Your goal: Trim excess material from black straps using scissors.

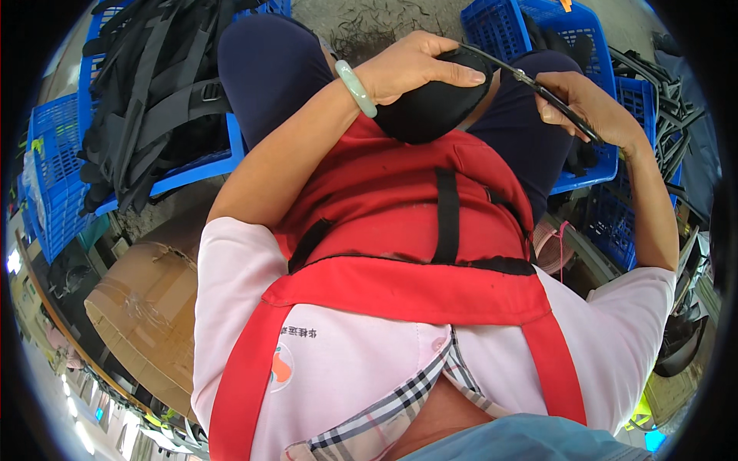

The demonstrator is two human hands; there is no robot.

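While R hand [590, 107] is clamped on the black-handled scissors [522, 75], they slant fwd-left from it twd L hand [409, 67], itself clamped on a black padded pc [432, 110].

The rounded black piece [430, 107], smooth and domed like a cup, is held at upper centre, its curved edge facing downward and its upper part partly hidden. The scissors [524, 75], to its right, slant from upper left to lower right, dark handles lowermost; the slender blades reach the piece's upper right edge, contact being unclear
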